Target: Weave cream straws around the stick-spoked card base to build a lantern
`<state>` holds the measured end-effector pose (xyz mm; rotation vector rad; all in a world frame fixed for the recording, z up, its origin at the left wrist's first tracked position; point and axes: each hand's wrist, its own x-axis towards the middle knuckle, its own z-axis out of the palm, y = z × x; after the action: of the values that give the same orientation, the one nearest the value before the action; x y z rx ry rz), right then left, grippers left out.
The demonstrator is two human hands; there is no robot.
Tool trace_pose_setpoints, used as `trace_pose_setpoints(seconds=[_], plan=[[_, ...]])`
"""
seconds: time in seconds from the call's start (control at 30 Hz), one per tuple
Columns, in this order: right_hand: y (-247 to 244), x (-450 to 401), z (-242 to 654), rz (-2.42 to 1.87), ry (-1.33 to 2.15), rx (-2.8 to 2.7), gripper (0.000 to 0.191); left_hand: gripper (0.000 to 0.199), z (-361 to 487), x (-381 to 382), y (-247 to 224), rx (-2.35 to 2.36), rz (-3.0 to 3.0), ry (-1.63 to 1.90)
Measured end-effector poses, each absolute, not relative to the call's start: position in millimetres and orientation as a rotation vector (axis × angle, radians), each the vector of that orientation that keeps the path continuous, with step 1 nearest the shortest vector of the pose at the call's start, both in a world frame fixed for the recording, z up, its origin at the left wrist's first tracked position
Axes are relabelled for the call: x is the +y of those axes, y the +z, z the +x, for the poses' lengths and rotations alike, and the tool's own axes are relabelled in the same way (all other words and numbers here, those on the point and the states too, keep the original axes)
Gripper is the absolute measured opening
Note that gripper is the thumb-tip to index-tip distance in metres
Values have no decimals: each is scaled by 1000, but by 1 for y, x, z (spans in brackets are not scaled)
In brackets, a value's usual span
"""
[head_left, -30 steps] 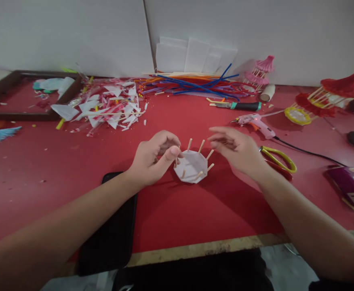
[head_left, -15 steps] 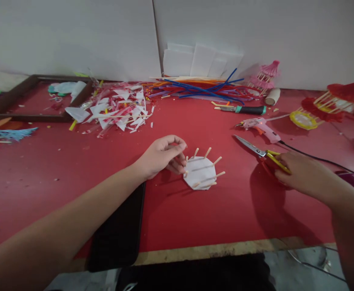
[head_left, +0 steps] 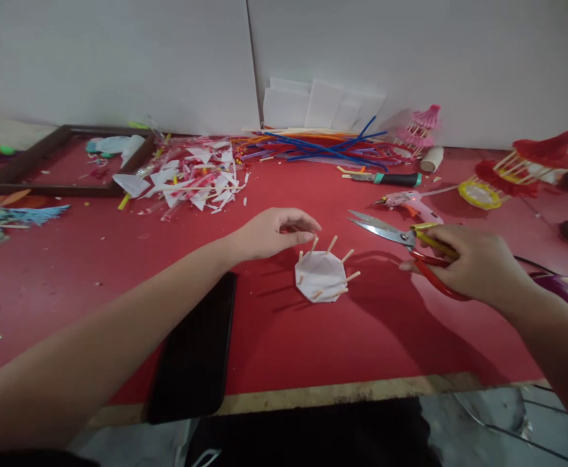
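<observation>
A white many-sided paper disc [head_left: 323,271] lies on the red table, with several short wooden sticks standing around its edge. My left hand [head_left: 281,232] reaches over the disc's far left side, its thumb and fingertips at the top of one stick [head_left: 314,245]. To the right, my right hand [head_left: 478,263] has its fingers in the handles of the scissors [head_left: 386,231], one handle yellow and one red. The scissor blades are slightly parted and point left, above the table and apart from the disc.
A black phone [head_left: 194,353] lies beneath my left forearm. Beyond the scissors are a pink glue gun [head_left: 417,204] and a cutter [head_left: 395,179]. Scraps [head_left: 201,175], pipe cleaners [head_left: 327,148] and a brown frame [head_left: 45,191] lie farther back. A red and yellow model [head_left: 522,165] is at right.
My right hand has raised the scissors off the table and brought them left, with the blades now parted. My left hand has moved from the disc's left edge to a stick at its far side.
</observation>
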<state>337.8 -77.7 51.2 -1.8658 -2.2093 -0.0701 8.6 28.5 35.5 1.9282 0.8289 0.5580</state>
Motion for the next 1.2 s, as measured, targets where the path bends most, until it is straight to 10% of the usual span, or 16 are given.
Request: trace_pose_setpoints(seconds=[1.2], plan=[[46,-123,301,-2100,-249,-2376,52,28,12,38,17,527,1619,452]])
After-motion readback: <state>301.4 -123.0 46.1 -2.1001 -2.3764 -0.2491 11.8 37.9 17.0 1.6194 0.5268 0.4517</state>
